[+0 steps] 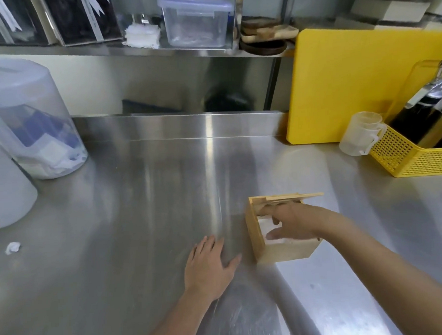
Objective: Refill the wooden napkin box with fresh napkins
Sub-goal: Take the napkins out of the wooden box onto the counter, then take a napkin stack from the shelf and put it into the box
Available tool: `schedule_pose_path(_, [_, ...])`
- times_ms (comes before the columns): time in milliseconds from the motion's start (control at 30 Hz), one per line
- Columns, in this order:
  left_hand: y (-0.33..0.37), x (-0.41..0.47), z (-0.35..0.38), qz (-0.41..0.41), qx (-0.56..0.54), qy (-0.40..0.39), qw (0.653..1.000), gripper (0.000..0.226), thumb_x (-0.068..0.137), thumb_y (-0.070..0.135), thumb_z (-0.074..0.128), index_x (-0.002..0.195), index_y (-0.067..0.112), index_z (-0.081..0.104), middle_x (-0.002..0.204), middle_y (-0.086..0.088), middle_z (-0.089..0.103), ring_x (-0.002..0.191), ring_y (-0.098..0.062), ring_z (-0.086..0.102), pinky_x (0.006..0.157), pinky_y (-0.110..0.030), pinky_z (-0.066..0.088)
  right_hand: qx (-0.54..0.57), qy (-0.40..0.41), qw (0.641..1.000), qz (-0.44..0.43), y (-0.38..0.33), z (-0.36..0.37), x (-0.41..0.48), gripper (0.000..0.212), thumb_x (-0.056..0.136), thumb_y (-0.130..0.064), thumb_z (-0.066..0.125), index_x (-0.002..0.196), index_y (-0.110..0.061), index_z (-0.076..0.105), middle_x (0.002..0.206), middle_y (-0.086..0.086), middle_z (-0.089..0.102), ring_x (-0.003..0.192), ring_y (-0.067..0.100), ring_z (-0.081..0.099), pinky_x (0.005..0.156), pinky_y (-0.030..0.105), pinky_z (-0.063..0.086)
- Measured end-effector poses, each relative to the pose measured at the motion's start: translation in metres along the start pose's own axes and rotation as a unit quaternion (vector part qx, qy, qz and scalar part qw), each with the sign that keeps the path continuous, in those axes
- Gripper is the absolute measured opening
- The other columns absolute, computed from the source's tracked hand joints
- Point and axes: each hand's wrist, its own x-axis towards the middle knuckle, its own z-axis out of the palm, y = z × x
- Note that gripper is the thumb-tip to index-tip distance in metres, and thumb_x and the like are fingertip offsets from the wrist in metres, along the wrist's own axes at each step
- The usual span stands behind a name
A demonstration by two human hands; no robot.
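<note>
Our right hand (290, 224) reaches over the top of the wooden napkin box (284, 249), fingers spread and loosely extended, the index finger pointing toward the far rim and the thumb lying low over the white napkins (266, 225) inside. It grips nothing that we can see; whether the fingertips actually press on the napkins we cannot tell. Our left hand (209, 266) lies flat and open on the steel table (139, 198), palm down, just left of the box and not touching it.

The box sits on the table toward the near right, open at the top, with its thin wooden lid (291, 196) at the far edge, seen nearly edge-on. The napkins show as a white stack filling the left part of the opening.

Farther out, a small crumpled white scrap (12, 248) lies alone on the table at the left. Beyond it stand two translucent plastic tubs (24, 101), the farther one holding packets in a thin bag. At the right, a yellow cutting board (351, 81) leans upright against the back, with stacked clear measuring cups (360, 135) in front of it and a yellow perforated basket (408, 156) beside them holding dark bottles. On the shelf (130, 50) above sit a clear lidded container (196, 21), a pile of white napkins, and wooden plates.
</note>
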Motion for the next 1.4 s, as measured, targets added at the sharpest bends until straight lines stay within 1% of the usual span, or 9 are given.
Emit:
schedule_pose_path(100, [-0.009, 0.026, -0.054, -0.062, -0.216, 0.036, 0.974, 0.058, 0.086, 0.058, 0.046, 0.136, 0.028, 0.044, 0.136, 0.003, 0.054, 0.127, -0.017, 0.047, 0.105, -0.032, 0.036, 0.027, 0.052, 0.997, -0.049, -0.032, -0.036, -0.001, 0.046, 0.088, -0.042, 0.057, 0.131, -0.032, 0.042, 0.115, -0.004, 0.06, 0.091, 0.015, 0.052, 0.083, 0.031, 0.046])
schedule_pose_path(200, [-0.015, 0.039, -0.081, -0.059, -0.356, 0.003, 0.933, 0.06, 0.079, 0.058, 0.056, 0.126, 0.021, 0.056, 0.124, -0.005, 0.063, 0.113, -0.019, 0.058, 0.1, -0.03, 0.039, 0.056, 0.014, 0.996, -0.07, -0.059, -0.05, -0.003, 0.056, 0.086, -0.045, 0.058, 0.137, -0.034, 0.036, 0.122, -0.003, 0.059, 0.093, 0.014, 0.052, 0.082, 0.028, 0.044])
schedule_pose_path(333, [-0.025, 0.046, -0.115, -0.021, -0.4, -0.019, 0.916, 0.046, 0.07, 0.052, 0.06, 0.108, 0.026, 0.059, 0.116, -0.007, 0.067, 0.101, -0.018, 0.064, 0.095, -0.027, 0.041, 0.042, -0.006, 0.993, -0.107, -0.083, -0.055, 0.003, 0.058, 0.086, -0.044, 0.058, 0.138, -0.035, 0.035, 0.127, -0.003, 0.058, 0.109, 0.016, 0.057, 0.094, 0.031, 0.044])
schedule_pose_path(467, [-0.049, 0.082, -0.197, 0.018, -0.395, 0.033, 0.918, 0.034, 0.071, 0.054, 0.064, 0.095, 0.031, 0.064, 0.102, 0.001, 0.07, 0.093, -0.015, 0.067, 0.09, -0.028, 0.046, 0.043, 0.039, 0.983, -0.172, -0.114, -0.117, 0.03, 0.056, 0.086, -0.043, 0.06, 0.137, -0.039, 0.035, 0.127, -0.004, 0.058, 0.11, 0.013, 0.057, 0.084, 0.021, 0.045])
schedule_pose_path(633, [-0.072, 0.13, -0.29, 0.044, -0.406, 0.1, 0.907, 0.008, 0.09, 0.026, 0.056, 0.089, 0.028, 0.064, 0.092, 0.004, 0.068, 0.09, -0.015, 0.066, 0.074, -0.012, 0.047, 0.08, 0.118, 0.97, -0.198, -0.135, -0.204, 0.083, 0.056, 0.086, -0.038, 0.062, 0.137, -0.025, 0.042, 0.125, -0.001, 0.061, 0.106, 0.01, 0.056, 0.094, 0.025, 0.043])
schedule_pose_path(900, [-0.108, 0.259, -0.394, 0.034, -0.509, 0.178, 0.842, 0.03, 0.09, 0.041, 0.049, 0.112, 0.024, 0.058, 0.122, -0.003, 0.059, 0.115, -0.018, 0.053, 0.098, -0.043, 0.04, 0.321, 0.253, 0.884, -0.226, -0.145, -0.301, 0.229, 0.062, 0.089, -0.036, 0.059, 0.143, -0.025, 0.031, 0.145, 0.002, 0.042, 0.128, 0.017, 0.043, 0.097, 0.027, 0.036])
schedule_pose_path(1033, [-0.113, 0.312, -0.406, 0.01, -0.6, 0.166, 0.783, 0.052, 0.089, 0.049, 0.045, 0.132, 0.019, 0.048, 0.133, -0.006, 0.049, 0.115, -0.018, 0.046, 0.094, -0.046, 0.036, 0.538, 0.232, 0.775, -0.237, -0.147, -0.319, 0.292, 0.072, 0.085, -0.045, 0.06, 0.146, -0.026, 0.026, 0.152, 0.003, 0.033, 0.133, 0.023, 0.037, 0.111, 0.04, 0.031])
schedule_pose_path(1133, [-0.118, 0.359, -0.411, 0.001, -0.605, 0.165, 0.779, 0.056, 0.088, 0.053, 0.044, 0.133, 0.019, 0.047, 0.141, -0.007, 0.045, 0.122, -0.02, 0.044, 0.105, -0.052, 0.033, 0.622, 0.224, 0.713, -0.235, -0.148, -0.338, 0.338, 0.078, 0.081, -0.052, 0.061, 0.146, -0.026, 0.026, 0.154, 0.0, 0.03, 0.14, 0.027, 0.029, 0.117, 0.047, 0.024])
schedule_pose_path(1400, [-0.125, 0.446, -0.392, -0.05, -0.584, 0.135, 0.799, 0.074, 0.081, 0.068, 0.041, 0.139, 0.024, 0.038, 0.15, -0.004, 0.034, 0.135, -0.022, 0.032, 0.108, -0.054, 0.025, 0.636, 0.224, 0.717, -0.176, -0.14, -0.353, 0.422, 0.065, 0.088, -0.052, 0.052, 0.144, -0.025, 0.031, 0.146, -0.001, 0.041, 0.133, 0.024, 0.038, 0.117, 0.044, 0.023])
